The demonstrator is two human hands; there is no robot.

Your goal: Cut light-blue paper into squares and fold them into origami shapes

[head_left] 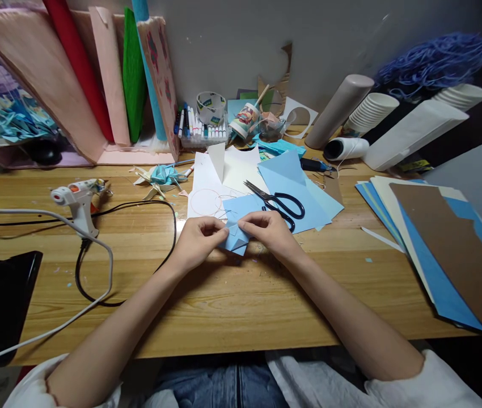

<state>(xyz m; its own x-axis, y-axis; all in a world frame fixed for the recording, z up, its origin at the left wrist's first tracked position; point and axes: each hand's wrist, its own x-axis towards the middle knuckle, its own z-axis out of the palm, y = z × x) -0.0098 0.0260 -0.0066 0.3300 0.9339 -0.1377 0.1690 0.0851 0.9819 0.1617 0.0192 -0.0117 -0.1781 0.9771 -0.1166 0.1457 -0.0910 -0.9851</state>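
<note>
A small folded piece of blue paper (236, 241) is held between both hands above the wooden table. My left hand (198, 238) pinches its left side between thumb and fingers. On the right side of the paper, my right hand (270, 231) pinches it in the same way, its fingertips close to the left ones. Just behind my right hand lie black-handled scissors (290, 205), blades pointing away to the left, on sheets of blue paper (300, 192). White paper (204, 175) with a circle drawn on it lies behind my left hand.
A white glue gun (80, 207) with looping cables stands on the left of the table (224, 306), near a black phone (3, 300). Stacked colored sheets (449, 249) lie at the right. Markers (202, 131), paper cups (372, 113) and rolls line the back.
</note>
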